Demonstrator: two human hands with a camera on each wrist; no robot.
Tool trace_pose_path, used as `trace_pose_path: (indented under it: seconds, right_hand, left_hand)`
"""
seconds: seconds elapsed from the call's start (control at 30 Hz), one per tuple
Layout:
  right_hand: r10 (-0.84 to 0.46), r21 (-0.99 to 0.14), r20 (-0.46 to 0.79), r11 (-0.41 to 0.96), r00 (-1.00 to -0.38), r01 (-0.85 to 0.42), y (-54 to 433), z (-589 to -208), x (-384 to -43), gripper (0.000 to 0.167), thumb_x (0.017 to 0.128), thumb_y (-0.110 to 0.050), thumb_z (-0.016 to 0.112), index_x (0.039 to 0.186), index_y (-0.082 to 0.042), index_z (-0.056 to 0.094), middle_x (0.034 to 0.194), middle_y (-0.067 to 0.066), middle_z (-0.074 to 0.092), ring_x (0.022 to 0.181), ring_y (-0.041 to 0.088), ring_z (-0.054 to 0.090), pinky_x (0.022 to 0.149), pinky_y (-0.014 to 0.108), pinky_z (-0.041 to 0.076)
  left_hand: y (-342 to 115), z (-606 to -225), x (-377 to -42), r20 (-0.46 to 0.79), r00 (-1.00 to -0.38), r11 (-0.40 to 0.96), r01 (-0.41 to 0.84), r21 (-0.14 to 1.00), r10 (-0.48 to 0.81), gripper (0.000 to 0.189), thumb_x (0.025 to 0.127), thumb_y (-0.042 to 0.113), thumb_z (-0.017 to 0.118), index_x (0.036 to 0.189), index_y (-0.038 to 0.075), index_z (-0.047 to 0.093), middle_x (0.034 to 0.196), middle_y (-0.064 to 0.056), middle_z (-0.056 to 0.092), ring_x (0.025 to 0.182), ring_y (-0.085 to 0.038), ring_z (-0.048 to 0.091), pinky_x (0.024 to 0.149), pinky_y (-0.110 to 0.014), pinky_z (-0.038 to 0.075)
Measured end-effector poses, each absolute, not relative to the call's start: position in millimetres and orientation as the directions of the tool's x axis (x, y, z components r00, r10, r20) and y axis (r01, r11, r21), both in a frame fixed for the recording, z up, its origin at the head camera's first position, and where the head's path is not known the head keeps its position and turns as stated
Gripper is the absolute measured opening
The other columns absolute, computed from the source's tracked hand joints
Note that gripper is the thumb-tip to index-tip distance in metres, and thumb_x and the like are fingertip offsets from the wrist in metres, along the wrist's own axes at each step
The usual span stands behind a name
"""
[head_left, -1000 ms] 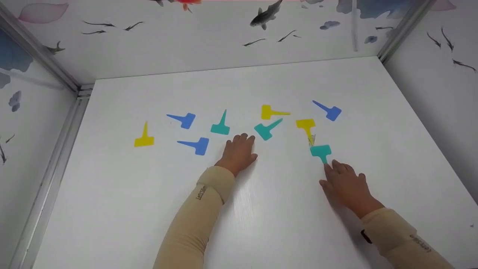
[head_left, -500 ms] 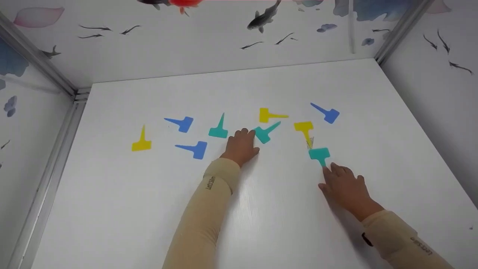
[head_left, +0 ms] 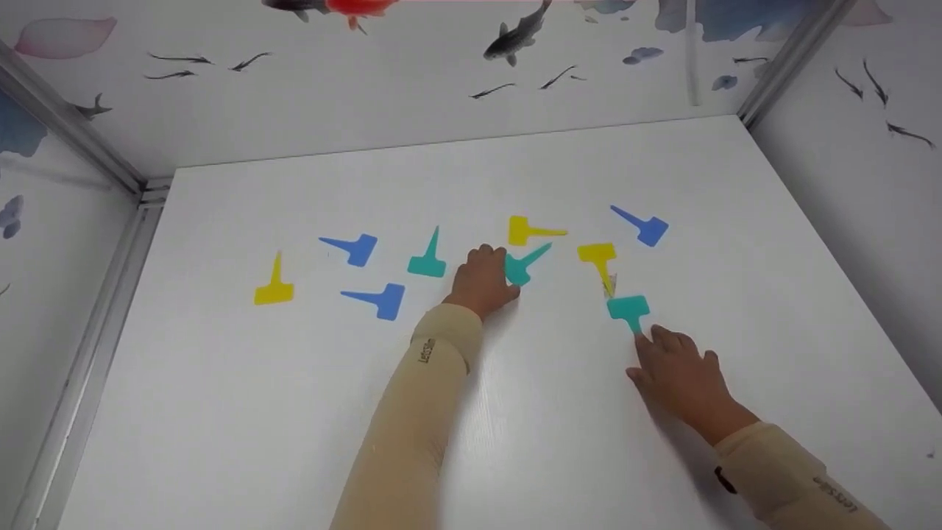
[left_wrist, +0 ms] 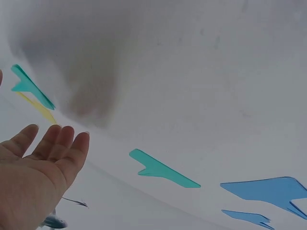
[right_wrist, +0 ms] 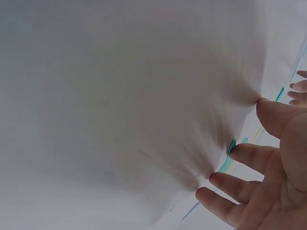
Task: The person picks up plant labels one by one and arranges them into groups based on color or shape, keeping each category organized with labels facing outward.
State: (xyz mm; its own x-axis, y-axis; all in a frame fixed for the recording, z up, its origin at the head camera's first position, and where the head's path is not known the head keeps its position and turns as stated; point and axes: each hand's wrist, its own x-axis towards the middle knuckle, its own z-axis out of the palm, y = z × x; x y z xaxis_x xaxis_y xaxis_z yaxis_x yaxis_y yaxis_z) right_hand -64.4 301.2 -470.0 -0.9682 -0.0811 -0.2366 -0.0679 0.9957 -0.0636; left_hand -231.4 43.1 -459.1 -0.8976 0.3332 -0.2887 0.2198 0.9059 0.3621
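Observation:
Flat T-shaped plant labels lie on the white table. My left hand (head_left: pixel 482 280) is over the middle, its fingers beside a teal label (head_left: pixel 519 269) and overlapping its left end in the head view. In the left wrist view the left fingers (left_wrist: pixel 72 153) are loosely bent with nothing between them. My right hand (head_left: pixel 681 375) rests low over the table at the right, fingers spread. Its index fingertip touches the stem end of another teal label (head_left: pixel 628 308), whose tip (right_wrist: pixel 232 146) shows at that finger in the right wrist view. A third teal label (head_left: pixel 427 263) lies left of my left hand.
Yellow labels (head_left: pixel 519 230) (head_left: pixel 597 254) lie beyond the hands, and one yellow label (head_left: pixel 274 293) at far left. Two blue labels (head_left: pixel 360 250) (head_left: pixel 390 302) lie left, one blue label (head_left: pixel 651 230) at back right. Fish-patterned walls (head_left: pixel 412 96) enclose the table.
My left hand has shifted right and slightly away from me, up to the middle teal label. The right hand stays at its teal label, and the labels keep their arrangement.

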Motion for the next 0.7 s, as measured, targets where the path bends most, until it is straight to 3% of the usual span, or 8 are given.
trace_pose_path:
  seconds: [0.3, 0.7]
  right_hand:
    - [-0.099, -0.041, -0.206, 0.995, -0.973, -0.093, 301.1, -473.0, -64.3, 0.059, 0.095, -0.033, 0.058, 0.142, -0.001, 0.044, 0.143, 0.027, 0.040, 0.129, 0.045, 0.035, 0.089, 0.073, 0.035]
    - [-0.095, -0.047, -0.221, 0.995, -0.971, -0.087, 302.7, -471.3, -62.6, 0.059, 0.095, -0.032, 0.058, 0.143, 0.000, 0.042, 0.143, 0.027, 0.039, 0.130, 0.046, 0.034, 0.090, 0.074, 0.033]
  left_hand:
    - [49.8, -463.1, -238.0, -0.305, -0.894, 0.902, 0.200, 0.383, 0.328, 0.071, 0.089, 0.033, 0.066, 0.147, 0.006, 0.035, 0.140, -0.011, 0.042, 0.122, -0.024, 0.039, 0.110, -0.036, 0.034]
    - [59.1, -469.3, -238.0, -0.275, -0.913, 0.922, 0.204, 0.329, 0.300, 0.059, 0.089, 0.036, 0.066, 0.134, 0.002, 0.048, 0.126, -0.009, 0.044, 0.112, -0.021, 0.038, 0.104, -0.035, 0.038]
